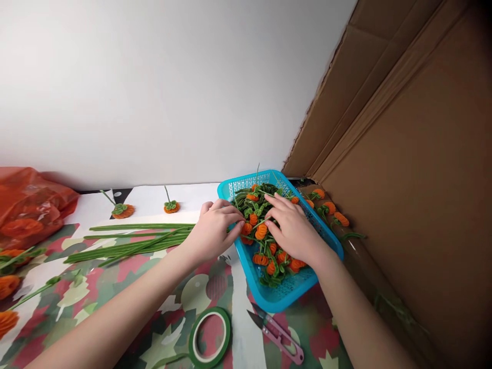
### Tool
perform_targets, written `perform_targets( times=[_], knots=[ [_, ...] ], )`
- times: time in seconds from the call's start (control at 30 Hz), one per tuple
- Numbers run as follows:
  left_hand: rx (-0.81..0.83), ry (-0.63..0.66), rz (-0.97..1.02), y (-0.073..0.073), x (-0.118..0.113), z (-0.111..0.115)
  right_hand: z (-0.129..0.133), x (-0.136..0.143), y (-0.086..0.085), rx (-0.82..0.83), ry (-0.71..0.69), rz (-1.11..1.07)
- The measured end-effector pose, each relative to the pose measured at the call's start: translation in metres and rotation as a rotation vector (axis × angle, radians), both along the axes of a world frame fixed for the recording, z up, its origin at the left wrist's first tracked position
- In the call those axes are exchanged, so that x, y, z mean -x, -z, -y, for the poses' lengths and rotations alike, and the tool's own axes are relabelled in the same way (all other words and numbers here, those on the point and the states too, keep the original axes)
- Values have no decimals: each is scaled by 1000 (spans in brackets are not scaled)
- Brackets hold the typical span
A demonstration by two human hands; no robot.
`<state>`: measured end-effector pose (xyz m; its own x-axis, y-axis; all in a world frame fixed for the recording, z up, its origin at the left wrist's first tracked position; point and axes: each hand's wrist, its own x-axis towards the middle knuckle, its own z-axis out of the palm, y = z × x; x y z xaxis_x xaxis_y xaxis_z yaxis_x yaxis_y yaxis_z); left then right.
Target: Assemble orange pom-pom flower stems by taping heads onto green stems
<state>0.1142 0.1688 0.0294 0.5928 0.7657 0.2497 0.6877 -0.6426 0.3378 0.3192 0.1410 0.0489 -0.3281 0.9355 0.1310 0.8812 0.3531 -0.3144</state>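
Note:
My left hand [217,229] reaches over the left rim of a blue plastic basket [253,288]. Its thumb and forefinger are closed at the edge of a small orange fuzzy-wire pumpkin [247,228] with green leaves. My right hand [294,228] is over the middle of the basket. Its thumb and forefinger come together at a thin green stem [262,224] that runs toward my left fingertips; the other fingers stretch over the contents. Several more orange pumpkins [260,259] with green stems and curled leaves fill the basket. The palms hide part of the pile.
Green fuzzy wires [130,248] lie left of the basket. Green tape [210,335] and pink thread snips [279,335] sit in front. Finished pumpkins [171,206] stand behind; others [340,219] lie by the cardboard wall [415,169]. An orange bag [34,205] is far left.

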Motion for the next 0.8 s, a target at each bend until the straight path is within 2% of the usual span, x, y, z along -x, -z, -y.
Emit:
perform_targets(
  times=[0.1,0.3,0.5,0.63,0.8],
  knots=[
    [2,5,-6,0,0,-1,-1,-3,2,60,-50,-11],
    [18,14,-4,0,-1,-1,0,-14,-15,80,77,-61],
    [23,5,-1,-1,-3,0,-5,-7,3,3,43,12],
    [19,13,18,1,-3,1,-7,-5,13,41,51,48],
    [18,19,35,3,-3,2,-7,-5,17,98,61,42]
  ],
)
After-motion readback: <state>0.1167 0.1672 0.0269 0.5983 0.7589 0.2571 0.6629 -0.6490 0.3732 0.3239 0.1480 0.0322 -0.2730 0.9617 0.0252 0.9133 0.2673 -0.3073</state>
